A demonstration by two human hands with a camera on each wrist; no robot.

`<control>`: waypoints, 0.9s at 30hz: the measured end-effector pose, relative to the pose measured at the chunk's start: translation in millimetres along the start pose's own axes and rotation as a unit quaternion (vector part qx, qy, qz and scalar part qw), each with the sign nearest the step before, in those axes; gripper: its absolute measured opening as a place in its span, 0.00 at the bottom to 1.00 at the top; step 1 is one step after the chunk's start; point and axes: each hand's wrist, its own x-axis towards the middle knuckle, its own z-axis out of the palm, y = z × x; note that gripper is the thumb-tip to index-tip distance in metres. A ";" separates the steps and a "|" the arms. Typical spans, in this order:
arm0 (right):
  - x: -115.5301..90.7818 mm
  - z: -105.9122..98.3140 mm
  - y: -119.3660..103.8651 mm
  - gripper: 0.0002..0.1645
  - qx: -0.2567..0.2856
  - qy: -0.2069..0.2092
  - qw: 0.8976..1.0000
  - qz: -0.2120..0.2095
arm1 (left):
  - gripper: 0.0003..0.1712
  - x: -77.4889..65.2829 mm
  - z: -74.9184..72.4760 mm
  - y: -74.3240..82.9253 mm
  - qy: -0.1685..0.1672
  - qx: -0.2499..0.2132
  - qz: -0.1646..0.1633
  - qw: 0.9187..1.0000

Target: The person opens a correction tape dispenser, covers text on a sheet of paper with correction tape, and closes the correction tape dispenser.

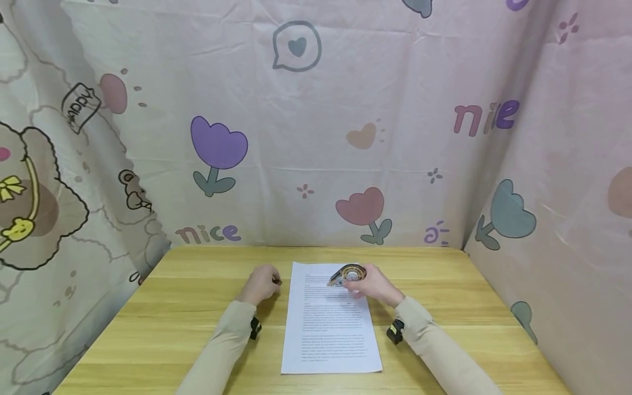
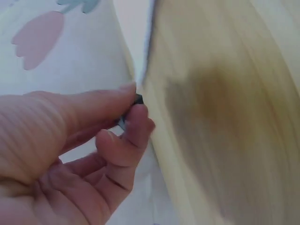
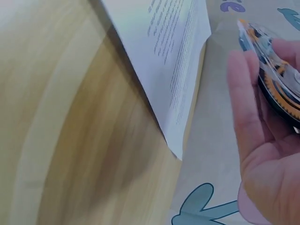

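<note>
My right hand (image 1: 376, 285) holds a correction tape dispenser (image 1: 349, 273) over the upper part of a printed sheet of paper (image 1: 332, 351). The dispenser has a clear shell, and orange gear wheels show inside it in the right wrist view; its narrow tip points left in the head view. Left of the sheet, my left hand (image 1: 259, 284) pinches a small dark piece (image 2: 138, 99) between thumb and fingers. Most of that piece is hidden by the fingertips, so its kind cannot be told.
The sheet lies lengthwise on a wooden table (image 1: 197, 318). A patterned cloth (image 1: 306, 137) with flowers and words hangs behind the table and along both sides. Each wrist wears a small black camera (image 1: 395, 331).
</note>
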 end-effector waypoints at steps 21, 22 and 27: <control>1.2 3.4 -13.5 0.25 0.103 0.005 0.994 -0.039 | 0.16 5.2 17.2 43.2 -0.030 -0.207 0.058 0.976; 0.6 3.6 -14.3 0.25 0.105 0.003 0.994 -0.039 | 0.16 5.3 18.2 45.0 -0.032 -0.209 0.065 0.975; -1.8 4.2 -17.2 0.26 0.109 -0.005 0.993 -0.039 | 0.15 5.5 22.3 51.0 -0.025 -0.238 0.095 0.966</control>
